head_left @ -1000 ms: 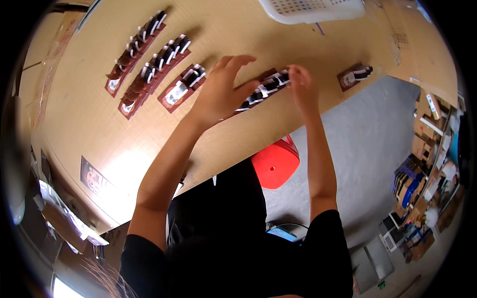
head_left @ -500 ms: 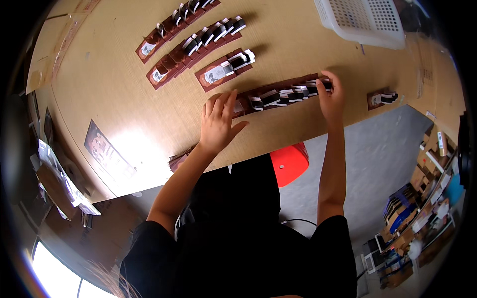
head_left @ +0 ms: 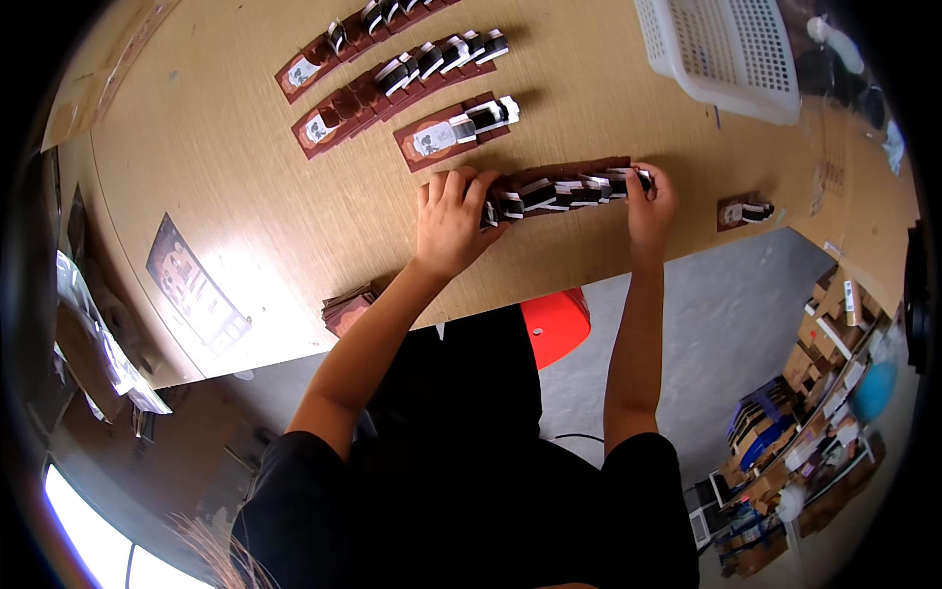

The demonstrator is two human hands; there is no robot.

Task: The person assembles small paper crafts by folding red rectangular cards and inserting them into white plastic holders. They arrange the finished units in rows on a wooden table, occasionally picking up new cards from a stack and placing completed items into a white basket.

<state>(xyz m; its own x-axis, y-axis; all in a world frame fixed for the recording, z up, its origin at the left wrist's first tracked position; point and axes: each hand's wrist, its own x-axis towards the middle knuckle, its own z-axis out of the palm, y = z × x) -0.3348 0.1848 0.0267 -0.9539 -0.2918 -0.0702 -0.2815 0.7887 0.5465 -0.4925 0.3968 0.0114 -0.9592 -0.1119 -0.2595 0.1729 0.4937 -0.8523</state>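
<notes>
A long row of overlapping dark red cards (head_left: pixel 564 194) with black-and-white folded pieces on them lies across the table in front of me. Around its left end my left hand (head_left: pixel 451 221) is closed, thumb on the near side and fingers on the far side. My right hand (head_left: pixel 652 208) pinches the right end, its thumb against the last black-and-white piece. Beyond my left hand lies a shorter group of the same cards (head_left: pixel 432 140). Farther back, two more overlapping rows run slantwise, a nearer row (head_left: pixel 392 90) and a farther row (head_left: pixel 324 57).
A white perforated basket (head_left: pixel 721 90) stands at the back right. One small card set (head_left: pixel 743 212) lies near the right edge. Close to my left forearm is a card stack (head_left: pixel 346 310); a printed sheet (head_left: pixel 191 283) lies farther left. A red stool (head_left: pixel 557 330) shows below the table.
My left hand has moved right onto the row's left end and closed around it; before, its fingers were spread beside it. My right hand stays at the right end. The view has shifted slightly.
</notes>
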